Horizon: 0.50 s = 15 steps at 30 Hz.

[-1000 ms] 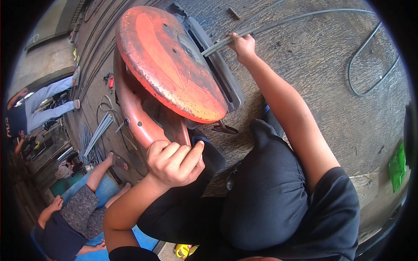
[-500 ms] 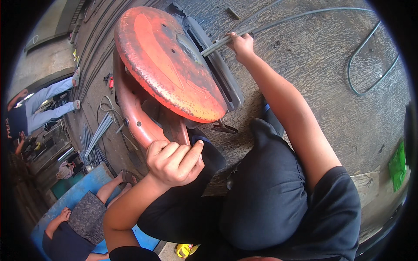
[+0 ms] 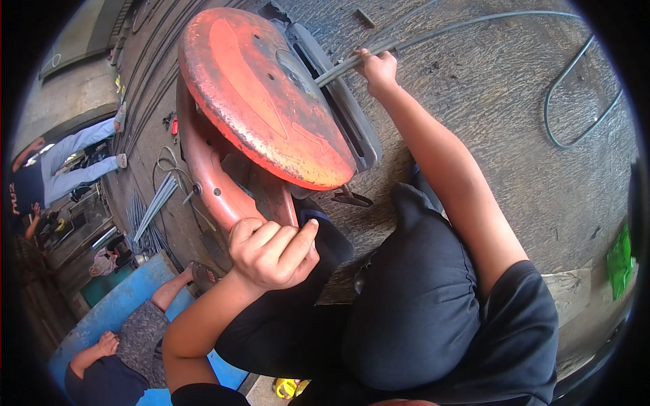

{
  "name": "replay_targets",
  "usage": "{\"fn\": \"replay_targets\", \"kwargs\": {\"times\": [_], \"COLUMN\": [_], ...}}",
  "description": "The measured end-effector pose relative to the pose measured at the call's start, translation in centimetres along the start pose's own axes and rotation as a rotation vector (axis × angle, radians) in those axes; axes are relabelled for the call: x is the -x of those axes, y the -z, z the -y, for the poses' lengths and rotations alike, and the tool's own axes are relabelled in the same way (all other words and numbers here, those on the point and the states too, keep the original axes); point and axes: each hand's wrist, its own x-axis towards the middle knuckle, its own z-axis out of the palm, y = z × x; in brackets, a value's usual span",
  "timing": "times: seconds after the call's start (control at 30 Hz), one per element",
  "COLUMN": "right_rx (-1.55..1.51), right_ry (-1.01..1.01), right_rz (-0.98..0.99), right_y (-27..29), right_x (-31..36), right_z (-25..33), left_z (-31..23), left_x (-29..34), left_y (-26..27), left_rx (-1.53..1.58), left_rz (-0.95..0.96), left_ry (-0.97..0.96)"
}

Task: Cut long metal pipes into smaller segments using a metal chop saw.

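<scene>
A cut-off saw (image 3: 271,115) with a scuffed, round orange guard stands in front of me. My left hand (image 3: 273,256) is wrapped round the end of its orange arm, where the grip itself is hidden by my fingers. Farther off to the right, my right hand (image 3: 377,70) is closed round a few thin grey metal rods (image 3: 336,70). Their near ends run in under the right side of the guard, above the dark base (image 3: 352,125) of the saw. The blade and where the rods end are hidden beneath the guard.
Behind my right hand a long rod (image 3: 497,17) runs off and bends back in a loop. Cut rods (image 3: 153,206) lie in a pile at left. One person (image 3: 128,352) sits on a blue surface (image 3: 128,298); another person (image 3: 74,159) stands farther back. A green bag (image 3: 619,262) lies at far right.
Both hands keep their holds, with the saw and rods almost unmoved. The seated person's hand and leg have shifted slightly.
</scene>
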Motion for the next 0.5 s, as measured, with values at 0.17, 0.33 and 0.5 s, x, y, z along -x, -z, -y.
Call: {"fn": "replay_targets", "kwargs": {"times": [0.17, 0.33, 0.5], "right_rx": [0.063, 0.048, 0.069], "right_ry": [-0.010, -0.028, -0.012], "right_rz": [0.003, -0.003, -0.013], "right_y": [-0.12, -0.08, -0.09], "right_x": [-0.16, 0.01, -0.30], "right_z": [0.32, 0.45, 0.14], "left_z": [0.02, 0.05, 0.04], "left_x": [-0.08, 0.10, 0.21], "left_y": [0.01, -0.35, -0.47], "left_rx": [-0.007, -0.021, -0.024], "left_rz": [0.000, -0.035, -0.040], "left_ry": [-0.001, -0.012, -0.011]}}
